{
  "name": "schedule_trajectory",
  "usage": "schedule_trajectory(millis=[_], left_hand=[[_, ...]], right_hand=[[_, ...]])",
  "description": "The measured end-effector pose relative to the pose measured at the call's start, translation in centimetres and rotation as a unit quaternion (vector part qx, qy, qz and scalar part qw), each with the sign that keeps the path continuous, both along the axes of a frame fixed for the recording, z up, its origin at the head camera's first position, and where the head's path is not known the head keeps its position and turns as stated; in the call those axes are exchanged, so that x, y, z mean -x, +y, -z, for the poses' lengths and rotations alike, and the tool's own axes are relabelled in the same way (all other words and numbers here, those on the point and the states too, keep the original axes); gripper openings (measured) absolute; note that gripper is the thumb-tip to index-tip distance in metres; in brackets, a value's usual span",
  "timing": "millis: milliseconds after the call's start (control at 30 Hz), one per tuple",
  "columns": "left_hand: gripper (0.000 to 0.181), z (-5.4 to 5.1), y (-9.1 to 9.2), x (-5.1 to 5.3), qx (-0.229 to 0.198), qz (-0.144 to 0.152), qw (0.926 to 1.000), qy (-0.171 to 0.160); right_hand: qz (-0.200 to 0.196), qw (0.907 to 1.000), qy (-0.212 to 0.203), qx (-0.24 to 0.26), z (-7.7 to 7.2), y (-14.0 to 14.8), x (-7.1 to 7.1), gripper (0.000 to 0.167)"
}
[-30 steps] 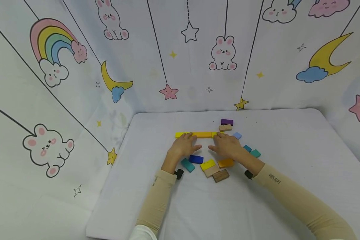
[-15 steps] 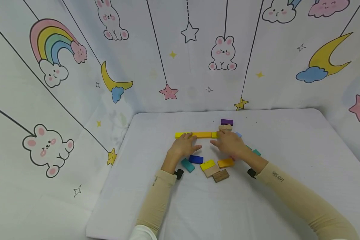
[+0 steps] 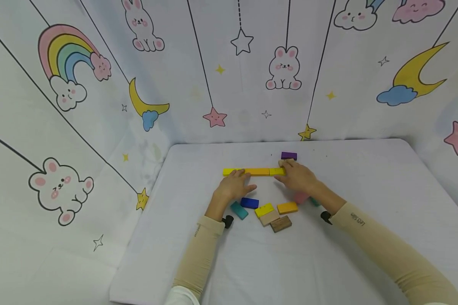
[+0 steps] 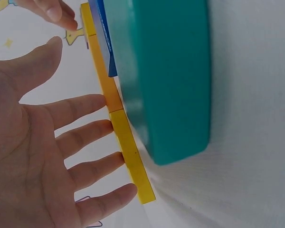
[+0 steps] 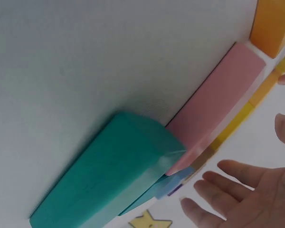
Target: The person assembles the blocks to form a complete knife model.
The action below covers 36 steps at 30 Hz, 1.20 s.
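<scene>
A straight row of blocks lies across the table: a yellow block (image 4: pixel 132 156) at the left, an orange block (image 3: pixel 257 172) in the middle, a yellow block (image 3: pixel 276 171) at the right. The left hand (image 3: pixel 233 186) rests its spread fingertips along the left part of the row, as the left wrist view also shows. At the row's right end, the right hand (image 3: pixel 298 177) reaches over a light wooden block (image 3: pixel 286 162), its fingers extended and partly covering it; whether they touch it I cannot tell. A purple block (image 3: pixel 289 156) lies just behind.
Nearer the person lie a blue block (image 3: pixel 249 203), a teal block (image 3: pixel 239 210), a loose yellow block (image 3: pixel 264 210), a loose orange block (image 3: pixel 287 207) and a brown wooden block (image 3: pixel 280 223). A pink block (image 5: pixel 216 104) and a green block (image 5: pixel 109 171) are under the right wrist.
The right hand has moved right and slightly back from the row's right yellow block to the light wooden block, uncovering the row's end. The left hand has stayed in place.
</scene>
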<state>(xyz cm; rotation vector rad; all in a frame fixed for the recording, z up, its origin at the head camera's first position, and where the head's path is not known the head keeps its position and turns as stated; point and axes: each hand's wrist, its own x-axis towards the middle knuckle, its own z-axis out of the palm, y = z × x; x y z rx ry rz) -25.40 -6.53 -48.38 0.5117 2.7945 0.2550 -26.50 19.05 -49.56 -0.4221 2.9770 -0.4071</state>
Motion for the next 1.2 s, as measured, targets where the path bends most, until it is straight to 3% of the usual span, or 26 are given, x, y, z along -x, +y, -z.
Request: schedule_trajectory(millis=[500,1200], left_hand=[[0.07,0.3,0.0,0.1,0.006,0.005,1.0,-0.002],[0.069,0.2,0.0,0.0,0.001,0.001,1.0,-0.007]], right_hand=[[0.017,0.9987,-0.025,-0.041,0.6,1.2,0.1,0.073],[0.011,0.9968,0.005,-0.08,0.4,2.3,-1.4,0.072]])
